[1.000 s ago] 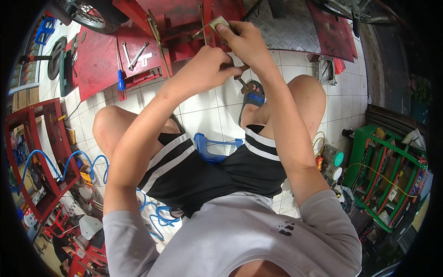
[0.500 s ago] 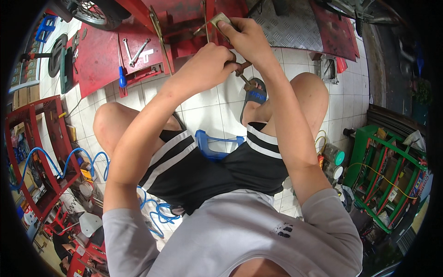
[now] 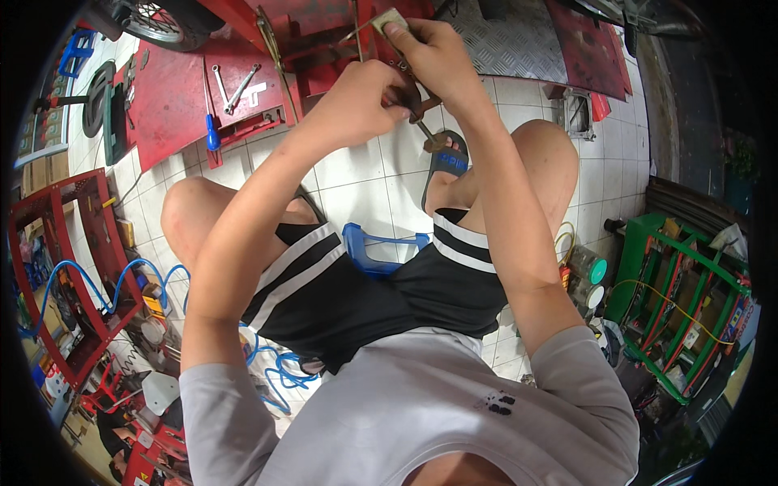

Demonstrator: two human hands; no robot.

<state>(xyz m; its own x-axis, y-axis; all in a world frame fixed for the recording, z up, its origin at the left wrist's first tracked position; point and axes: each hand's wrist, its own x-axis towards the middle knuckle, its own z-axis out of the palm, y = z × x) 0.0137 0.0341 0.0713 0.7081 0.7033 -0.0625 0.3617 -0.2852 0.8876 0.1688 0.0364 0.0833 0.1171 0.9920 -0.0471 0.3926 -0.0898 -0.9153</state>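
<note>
My right hand (image 3: 442, 66) is closed with its thumb pressed on a pale, squarish plate (image 3: 390, 19) in front of the red stand. Beside it, my left hand (image 3: 365, 99) has its fingers curled in next to a rusty screw-like rod (image 3: 427, 131) with a brown crosspiece. What those fingers grip is hidden behind the hand. The lower end of the rod points down toward my sandalled foot (image 3: 447, 166). Thin metal bars stand just beyond both hands, fixed to the red metal stand (image 3: 312, 61).
On the red platform (image 3: 174, 105) at left lie a blue-handled screwdriver (image 3: 212, 134) and two wrenches (image 3: 240, 91). A motorcycle wheel (image 3: 166, 20) stands behind. A blue stool (image 3: 377, 253) is under me. A green rack (image 3: 681, 308) stands right; blue hose (image 3: 279, 377) coils at left.
Both hands have shifted slightly up and away from me. The left hand's fingers have turned a little beside the rod. My right thumb stays on the plate.
</note>
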